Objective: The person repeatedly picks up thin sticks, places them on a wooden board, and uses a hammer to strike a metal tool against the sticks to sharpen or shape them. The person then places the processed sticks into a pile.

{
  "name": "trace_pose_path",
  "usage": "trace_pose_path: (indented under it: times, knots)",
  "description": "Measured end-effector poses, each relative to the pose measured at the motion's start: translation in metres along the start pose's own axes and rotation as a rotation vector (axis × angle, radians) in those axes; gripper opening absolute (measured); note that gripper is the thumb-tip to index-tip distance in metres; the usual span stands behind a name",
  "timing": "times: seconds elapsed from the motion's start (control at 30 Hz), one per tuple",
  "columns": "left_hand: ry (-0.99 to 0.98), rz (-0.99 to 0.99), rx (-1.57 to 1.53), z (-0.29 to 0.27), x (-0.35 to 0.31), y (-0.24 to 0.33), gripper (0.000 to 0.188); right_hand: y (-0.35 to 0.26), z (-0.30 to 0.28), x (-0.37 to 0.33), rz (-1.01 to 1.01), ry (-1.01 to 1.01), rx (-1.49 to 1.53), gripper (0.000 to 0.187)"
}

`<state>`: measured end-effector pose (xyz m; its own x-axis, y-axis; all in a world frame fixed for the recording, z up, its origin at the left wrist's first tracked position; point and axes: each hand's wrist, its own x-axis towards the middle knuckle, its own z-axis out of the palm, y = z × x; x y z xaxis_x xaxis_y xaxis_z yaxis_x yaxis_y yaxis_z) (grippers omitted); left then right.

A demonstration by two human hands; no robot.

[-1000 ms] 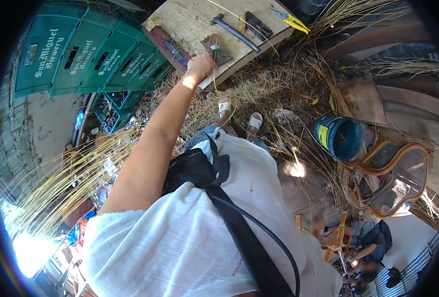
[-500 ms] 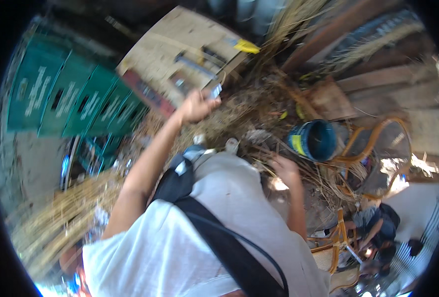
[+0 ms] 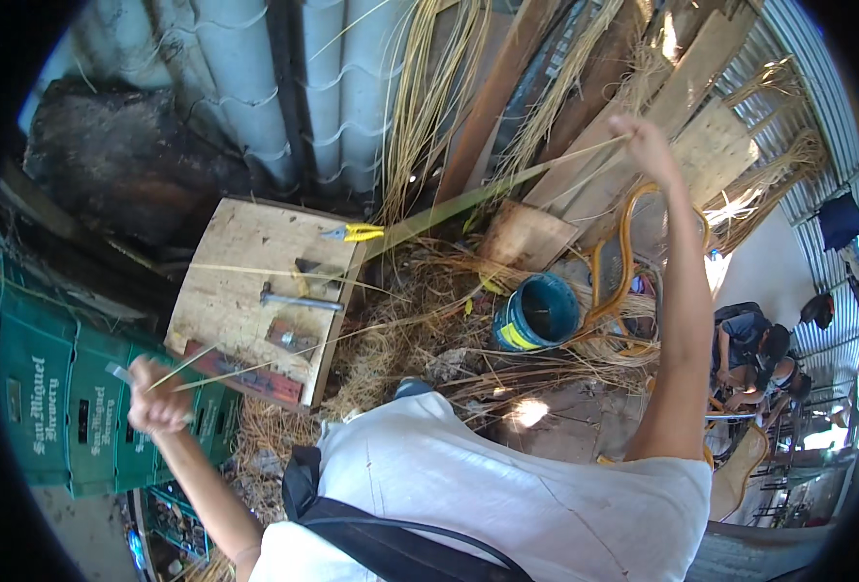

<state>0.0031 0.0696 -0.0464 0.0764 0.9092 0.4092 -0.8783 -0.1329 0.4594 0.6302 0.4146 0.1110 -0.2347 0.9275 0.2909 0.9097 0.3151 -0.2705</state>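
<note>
My right hand point(image 3: 645, 150) is raised at the far right, its fingers closed on the end of a long thin cane strip point(image 3: 536, 175). The strip runs down to the left, greenish and smeared by motion. My left hand point(image 3: 156, 398) is closed beside the green crates, with thin pale strips point(image 3: 206, 381) coming out of it. A small flat metal piece point(image 3: 117, 371) pokes out of the same fist; its kind is hidden. Near that hand stands a wooden board table point(image 3: 231, 228) bearing a hammer point(image 3: 302, 303), yellow-handled pliers point(image 3: 357, 233) and a reddish wooden bar point(image 3: 255, 376).
Stacked green plastic crates point(image 3: 47, 349) stand at left. A blue-green bucket point(image 3: 546, 306) sits beside a curved cane chair frame point(image 3: 616, 252). Cane bundles point(image 3: 439, 78) and planks point(image 3: 677, 107) lean at the back. Loose strips litter the floor. People point(image 3: 749, 349) sit far right.
My right hand has swung up and outward to the far right, drawing a strip out. My left hand has moved left and down, off the table's edge. The view has turned.
</note>
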Motion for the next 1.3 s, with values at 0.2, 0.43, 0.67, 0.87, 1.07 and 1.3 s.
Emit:
trace_pose_path:
  times: [0.2,0.43,0.67,0.87,1.07,1.3]
  knots:
    - [0.144,0.274,0.207,-0.014,-0.106,0.069,0.024,0.083,-0.124,0.144,0.378,0.428,-0.526,0.049]
    - [0.910,-0.888,0.981,0.046,-0.039,-0.072,0.014,0.066,-0.136,0.298,0.087,0.829,-0.188,0.033]
    - [0.828,-0.990,0.883,-0.006,-0.025,-0.200,0.015,0.067,-0.134,0.424,-0.169,0.839,-0.215,0.040]
    - [0.740,-0.325,1.540,-0.007,0.023,-0.182,0.024,-0.105,-0.055,0.304,-0.924,0.747,0.734,0.030]
    - [0.639,-0.091,0.678,0.050,0.181,-0.172,0.041,-0.230,0.185,-0.008,-0.708,-0.768,1.353,0.010]
    - [0.949,0.319,0.822,0.020,0.114,-0.110,0.015,-0.092,0.331,-0.087,-0.198,-1.126,1.205,0.030]
